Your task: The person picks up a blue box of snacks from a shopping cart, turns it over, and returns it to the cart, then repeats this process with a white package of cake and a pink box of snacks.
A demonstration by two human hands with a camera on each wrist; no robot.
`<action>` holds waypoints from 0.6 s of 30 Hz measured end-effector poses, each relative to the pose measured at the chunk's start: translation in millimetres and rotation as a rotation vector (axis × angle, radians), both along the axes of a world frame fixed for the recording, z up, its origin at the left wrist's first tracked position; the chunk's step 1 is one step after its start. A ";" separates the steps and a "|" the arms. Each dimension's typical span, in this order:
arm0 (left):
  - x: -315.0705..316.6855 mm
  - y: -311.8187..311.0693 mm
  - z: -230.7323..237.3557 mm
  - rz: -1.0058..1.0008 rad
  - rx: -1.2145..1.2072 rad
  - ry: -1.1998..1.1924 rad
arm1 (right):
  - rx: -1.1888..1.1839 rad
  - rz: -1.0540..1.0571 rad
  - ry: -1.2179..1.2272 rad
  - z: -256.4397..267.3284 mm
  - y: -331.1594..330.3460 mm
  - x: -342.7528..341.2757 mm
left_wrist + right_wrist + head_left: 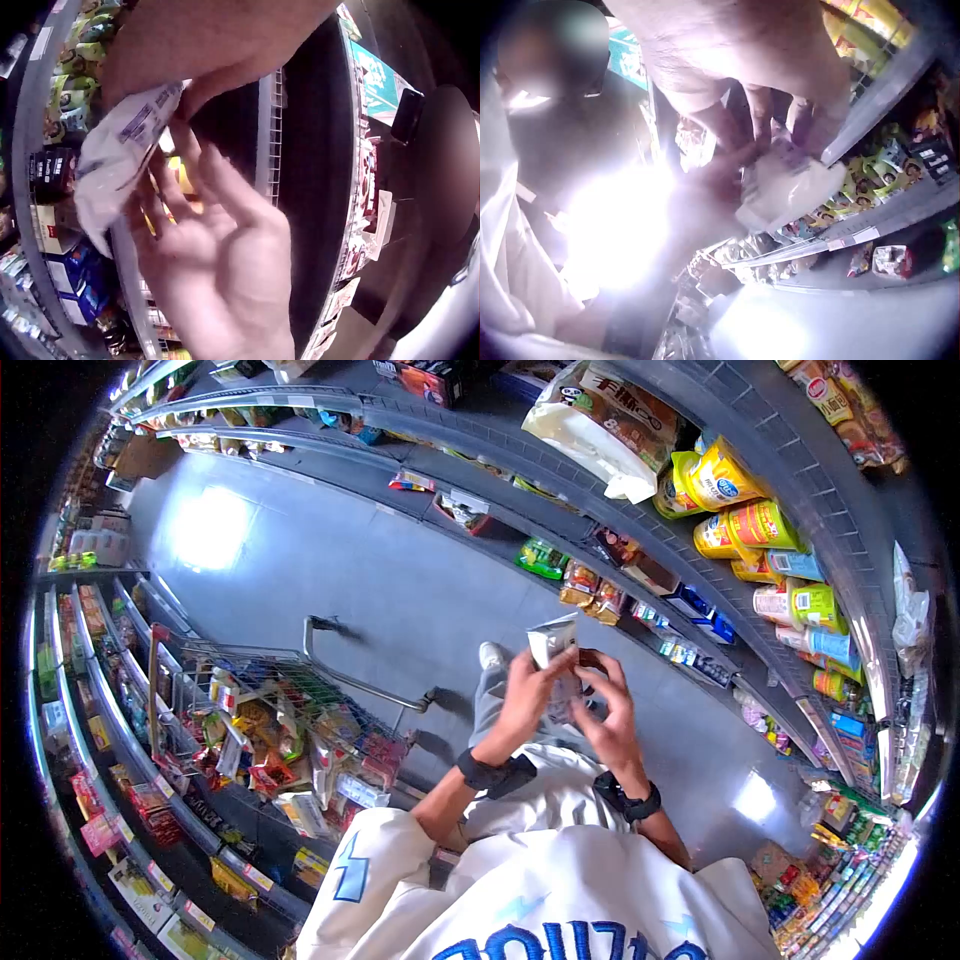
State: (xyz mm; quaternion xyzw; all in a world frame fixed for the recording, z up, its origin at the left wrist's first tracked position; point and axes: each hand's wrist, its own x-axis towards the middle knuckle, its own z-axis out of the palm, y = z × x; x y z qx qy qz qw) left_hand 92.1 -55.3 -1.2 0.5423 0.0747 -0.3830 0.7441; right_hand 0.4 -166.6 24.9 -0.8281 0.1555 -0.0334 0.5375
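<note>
A white plastic pouch with small dark print is held up between both hands in front of the body. My left hand grips one side of it, its fingers curled round the lower part. On the other side my right hand has its fingertips at the pouch. In the left wrist view a purple label shows on the pouch; the right hand shows its palm, with fingers partly behind the pouch. In the right wrist view the pouch lies below the right hand's fingers, and glare washes out much around it.
A wire shopping cart full of packaged goods stands at the left. Shelves with yellow cup noodles and a white bag curve along the right. More shelving runs down the left side. Grey floor lies between.
</note>
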 end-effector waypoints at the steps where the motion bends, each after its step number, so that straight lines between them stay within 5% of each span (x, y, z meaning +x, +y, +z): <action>1: 4.8 3.7 -0.2 0.001 -0.021 0.018 | 0.134 -0.066 0.007 3.5 -5.2 5.1; 7: 27.1 21.0 6.7 0.068 -0.080 0.399 | 0.236 -0.190 -0.028 1.0 -15.1 29.8; 8: 17.4 29.6 7.1 0.056 -0.096 -0.078 | 0.210 -0.165 -0.040 -0.5 -15.6 34.0; 11: 14.6 47.6 -4.9 -0.112 -0.294 0.194 | -0.091 0.182 -0.070 2.9 -19.0 52.0; 13: 13.2 46.9 -21.0 -0.233 -0.350 0.361 | 0.545 0.240 0.115 -10.7 -25.1 54.6; 17: 8.4 33.9 -51.1 -0.456 -0.352 0.567 | 0.652 0.299 0.258 -37.7 -42.1 47.4; 18: 6.8 34.1 -43.7 -0.523 -0.325 0.421 | 0.619 0.294 0.270 -42.0 -49.4 45.5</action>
